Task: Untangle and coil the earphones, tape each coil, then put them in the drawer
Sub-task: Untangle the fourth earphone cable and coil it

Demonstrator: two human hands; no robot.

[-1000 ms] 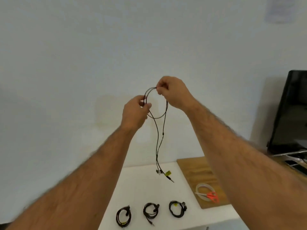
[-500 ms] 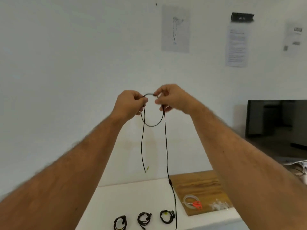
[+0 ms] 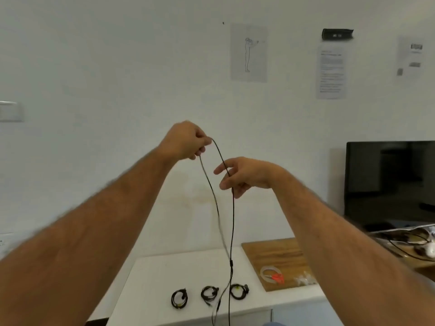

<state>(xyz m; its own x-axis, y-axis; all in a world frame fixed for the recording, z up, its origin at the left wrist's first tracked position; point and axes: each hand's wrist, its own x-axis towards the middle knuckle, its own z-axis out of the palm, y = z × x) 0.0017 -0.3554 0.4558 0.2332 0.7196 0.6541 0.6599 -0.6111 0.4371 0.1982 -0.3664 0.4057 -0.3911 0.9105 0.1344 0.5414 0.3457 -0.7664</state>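
Note:
A black earphone cable [image 3: 232, 222] hangs in the air in front of the wall. My left hand [image 3: 186, 141] pinches its top bend, held high. My right hand [image 3: 242, 176], lower and to the right, has its thumb and fingers closed loosely round the right strand. Both strands drop down past the white tabletop [image 3: 150, 278] and out of the bottom of the view. Three coiled black earphones [image 3: 179, 298] [image 3: 209, 293] [image 3: 239, 291] lie in a row near the table's front edge.
A wooden board [image 3: 277, 257] lies on the right of the table with a tape roll [image 3: 268, 272], an orange-handled tool [image 3: 277, 277] and clear bits. A dark monitor [image 3: 388, 182] and tangled cables stand at the far right. Papers hang on the wall.
The small loop held between both hands has been let out. My left hand rose, my right hand slid down and right along the cable, which now hangs as two long strands.

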